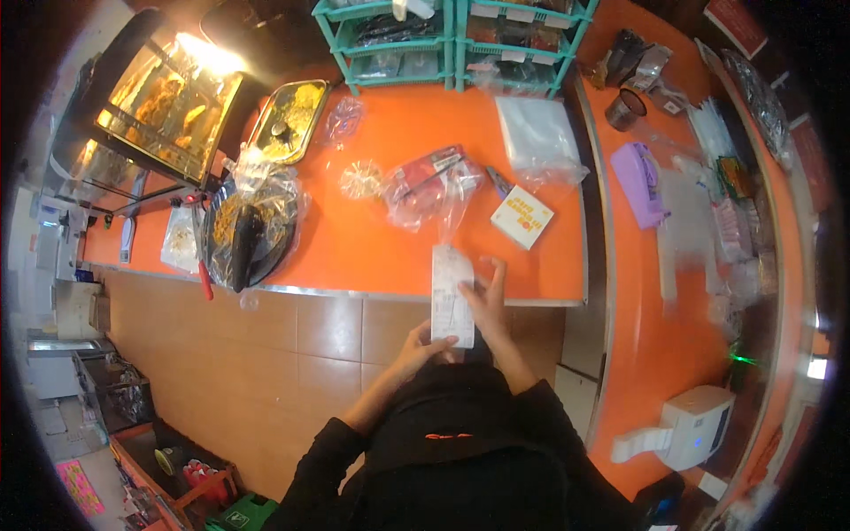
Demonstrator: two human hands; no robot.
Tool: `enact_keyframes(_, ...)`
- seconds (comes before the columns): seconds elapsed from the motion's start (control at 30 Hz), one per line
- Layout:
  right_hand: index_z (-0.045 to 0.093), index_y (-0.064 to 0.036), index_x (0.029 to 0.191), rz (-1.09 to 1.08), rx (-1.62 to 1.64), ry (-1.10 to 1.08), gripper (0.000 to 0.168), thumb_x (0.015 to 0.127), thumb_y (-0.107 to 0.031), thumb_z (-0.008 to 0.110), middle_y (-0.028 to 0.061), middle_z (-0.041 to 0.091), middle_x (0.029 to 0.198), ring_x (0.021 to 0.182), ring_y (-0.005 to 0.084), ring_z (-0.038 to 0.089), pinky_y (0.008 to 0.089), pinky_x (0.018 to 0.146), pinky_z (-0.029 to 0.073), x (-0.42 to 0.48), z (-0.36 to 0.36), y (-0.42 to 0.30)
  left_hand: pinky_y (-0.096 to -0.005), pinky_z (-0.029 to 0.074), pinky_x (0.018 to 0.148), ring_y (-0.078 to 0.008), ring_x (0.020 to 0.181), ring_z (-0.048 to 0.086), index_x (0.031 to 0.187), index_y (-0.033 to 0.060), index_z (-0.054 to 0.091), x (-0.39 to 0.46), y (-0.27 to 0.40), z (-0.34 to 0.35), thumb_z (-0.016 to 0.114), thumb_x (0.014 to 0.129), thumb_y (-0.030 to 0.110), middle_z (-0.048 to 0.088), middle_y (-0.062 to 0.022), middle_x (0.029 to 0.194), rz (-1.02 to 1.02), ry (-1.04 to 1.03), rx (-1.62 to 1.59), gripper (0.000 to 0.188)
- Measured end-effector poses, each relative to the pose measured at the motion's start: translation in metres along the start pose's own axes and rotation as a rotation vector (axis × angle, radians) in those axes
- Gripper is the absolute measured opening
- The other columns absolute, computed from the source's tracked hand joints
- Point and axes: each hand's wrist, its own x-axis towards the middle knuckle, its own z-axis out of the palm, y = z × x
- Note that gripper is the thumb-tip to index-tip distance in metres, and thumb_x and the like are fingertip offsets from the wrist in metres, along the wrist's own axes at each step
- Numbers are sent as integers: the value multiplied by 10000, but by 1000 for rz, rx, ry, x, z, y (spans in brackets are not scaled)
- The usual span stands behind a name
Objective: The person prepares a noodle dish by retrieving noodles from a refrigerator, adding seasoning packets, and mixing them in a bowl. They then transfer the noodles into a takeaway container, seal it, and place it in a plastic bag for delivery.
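Observation:
A long white printed paper slip (451,302) is held upright in front of my body, just off the front edge of the orange counter (372,255). My left hand (428,345) pinches its lower end. At its right side, my right hand (488,299) grips the edge with thumb and fingers. Just beyond the slip lies a clear plastic bag (451,212), and a red packet (428,176) shows under or inside the plastic. To the right sits a small white box (522,217) with yellow lettering, partly over a dark tool that I cannot make out.
A plastic-covered food platter (265,219), a metal tray (323,99) of yellow food and a lit display case (166,106) stand left. Teal shelves (451,46) rise behind clear bags (538,133). On the right counter are a purple tape dispenser (639,186) and a white printer (697,425).

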Motion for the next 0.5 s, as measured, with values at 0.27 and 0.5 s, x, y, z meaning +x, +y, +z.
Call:
enact_keyframes(0.27, 461, -54, 1049, -166, -259, 59, 276, 813, 55, 556, 89, 603, 997, 877, 142, 597, 252, 713, 481, -5, 16, 18, -254, 510, 637, -146, 732, 624, 1032, -38, 599, -45, 15, -6, 579, 903, 182, 650, -109, 899, -17, -82, 158, 255)
enact_keyframes(0.5, 489, -47, 1014, -186, -307, 69, 234, 814, 54, 556, 62, 603, 962, 817, 113, 588, 238, 683, 473, -11, 16, 13, -258, 516, 652, -156, 749, 629, 1055, -58, 592, -46, 8, -15, 575, 905, 172, 650, -123, 915, 29, -98, 138, 275)
